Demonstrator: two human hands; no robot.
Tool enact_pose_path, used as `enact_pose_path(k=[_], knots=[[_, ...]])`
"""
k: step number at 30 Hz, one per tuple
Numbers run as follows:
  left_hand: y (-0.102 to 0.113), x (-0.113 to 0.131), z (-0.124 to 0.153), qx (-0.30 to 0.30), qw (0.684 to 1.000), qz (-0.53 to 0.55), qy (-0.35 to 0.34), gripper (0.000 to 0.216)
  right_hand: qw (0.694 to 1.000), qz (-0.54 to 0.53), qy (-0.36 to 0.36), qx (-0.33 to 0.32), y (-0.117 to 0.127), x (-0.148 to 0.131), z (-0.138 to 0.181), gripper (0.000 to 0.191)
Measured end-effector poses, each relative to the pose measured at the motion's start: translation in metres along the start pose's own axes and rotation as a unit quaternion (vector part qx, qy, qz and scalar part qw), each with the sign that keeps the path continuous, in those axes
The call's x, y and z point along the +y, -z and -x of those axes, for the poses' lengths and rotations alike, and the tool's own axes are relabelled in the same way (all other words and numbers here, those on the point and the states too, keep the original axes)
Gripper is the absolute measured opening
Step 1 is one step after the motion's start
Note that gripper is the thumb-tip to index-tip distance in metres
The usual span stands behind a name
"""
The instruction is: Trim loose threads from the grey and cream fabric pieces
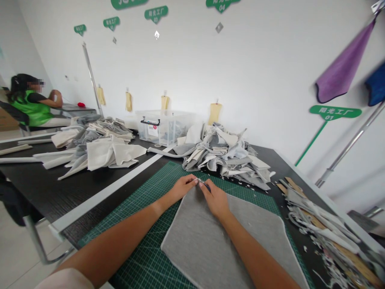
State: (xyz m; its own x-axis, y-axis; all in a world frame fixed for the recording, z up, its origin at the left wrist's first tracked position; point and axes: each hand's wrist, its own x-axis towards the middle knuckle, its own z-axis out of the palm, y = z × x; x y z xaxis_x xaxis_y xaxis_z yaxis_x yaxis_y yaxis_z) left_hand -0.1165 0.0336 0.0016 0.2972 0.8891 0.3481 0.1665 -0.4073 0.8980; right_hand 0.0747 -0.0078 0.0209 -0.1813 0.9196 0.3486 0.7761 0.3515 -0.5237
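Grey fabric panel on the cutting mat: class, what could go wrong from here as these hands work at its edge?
The small metal tool in the right hand points close to the fingertips of the left hand, so a slip might nick them. It also sits at the edge of the grey fabric panel, so it could snag or wrongly cut the cloth.

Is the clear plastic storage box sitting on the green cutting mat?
No, the clear plastic storage box stands on the black table beyond the fabric heap, away from the green cutting mat.
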Motion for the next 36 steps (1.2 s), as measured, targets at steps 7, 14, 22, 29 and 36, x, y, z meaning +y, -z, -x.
enact_pose_path(k=[7, 14, 22, 29, 36], knots=[[0.0007, -0.0004, 0.0, -0.018, 1.0, 0.017, -0.003, 0.04, 1.0, 0.014, 0.003, -0.01, 0.0, -0.0006, -0.0006, 0.041], [0.0016, 0.0026, 0.0012, -0.014, 1.0, 0.005, -0.002, 0.039, 0.999, 0.026, 0.018, -0.012, -0.0003, 0.0017, -0.0007, 0.041], [0.0023, 0.0079, 0.0025, -0.016, 1.0, -0.004, 0.013, 0.038, 0.999, 0.033, 0.028, -0.014, -0.0023, 0.001, -0.001, 0.04], [0.0029, 0.0074, 0.0042, -0.014, 0.999, 0.011, 0.037, 0.034, 0.999, 0.026, 0.036, -0.025, -0.0028, 0.0032, -0.0005, 0.038], [0.0021, 0.0031, 0.0041, -0.005, 0.999, 0.008, 0.047, 0.034, 0.998, -0.008, 0.046, -0.048, -0.003, 0.0038, -0.0008, 0.036]])
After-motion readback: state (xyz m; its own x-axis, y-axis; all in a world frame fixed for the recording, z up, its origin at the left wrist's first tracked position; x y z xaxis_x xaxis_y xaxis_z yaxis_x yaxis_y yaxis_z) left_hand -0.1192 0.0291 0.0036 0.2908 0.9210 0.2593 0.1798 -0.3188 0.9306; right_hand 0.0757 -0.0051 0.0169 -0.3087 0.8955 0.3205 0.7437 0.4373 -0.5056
